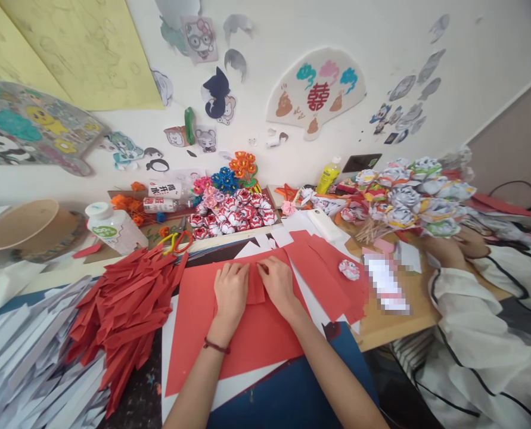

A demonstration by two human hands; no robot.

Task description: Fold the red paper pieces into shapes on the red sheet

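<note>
A small piece of folded red paper [256, 291] lies over a large red sheet [193, 333] in front of me. My left hand [230, 291] is closed at its upper left edge, thumb and fingers pressed together. At the upper right edge of the same piece, my right hand [278, 285] pinches the paper, fingers bent. The fingers partly cover the paper's top. White paper shows under the red sheet, all resting on a dark blue mat [265, 399].
Left of the sheet are piles of red paper strips [126, 304] and white strips [28, 345]. Scissors [178, 242], a white bottle [113, 229] and paper flowers [233, 211] stand behind. More red sheets [323, 280] lie right. A person in white sleeves [475, 322] sits at right.
</note>
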